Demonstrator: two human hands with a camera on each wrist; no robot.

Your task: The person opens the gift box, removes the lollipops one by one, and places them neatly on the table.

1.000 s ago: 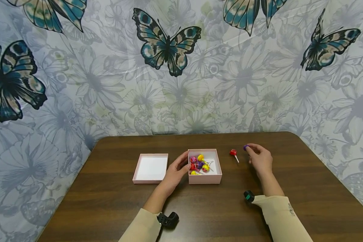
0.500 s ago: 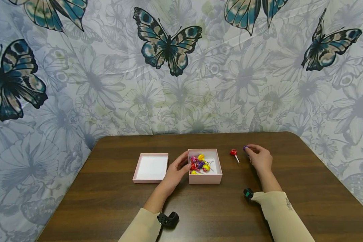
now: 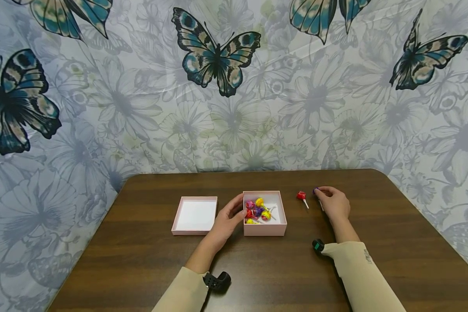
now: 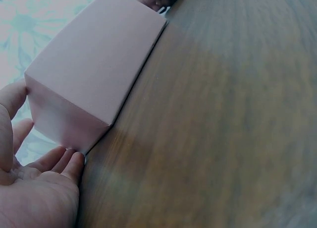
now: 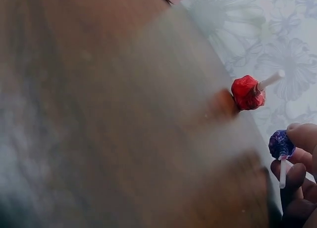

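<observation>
At the left side of the pink box (image 3: pixel 264 230), we see the left hand (image 3: pixel 225 223), fingers loosely spread and touching the wall without wrapping it. Well to the right of the box, the right hand (image 3: pixel 336 207) pinches a purple lollipop (image 5: pixel 281 144); we cannot quite tell whether its stick meets the desk (image 3: pixel 257 277). Between that hand and the box lies a red lollipop (image 3: pixel 301 196). More wrapped lollipops (image 3: pixel 257 211) sit inside the box, mostly toward its left, and a shallow lid (image 3: pixel 195 213) lies left of the box, beyond the left hand. Over the last second, the right sleeve (image 3: pixel 360 268) has edged slightly forward, while box, left hand and red lollipop have stayed put. We take that as a small adjustment: the purple lollipop is outside the box, not yet released.
</observation>
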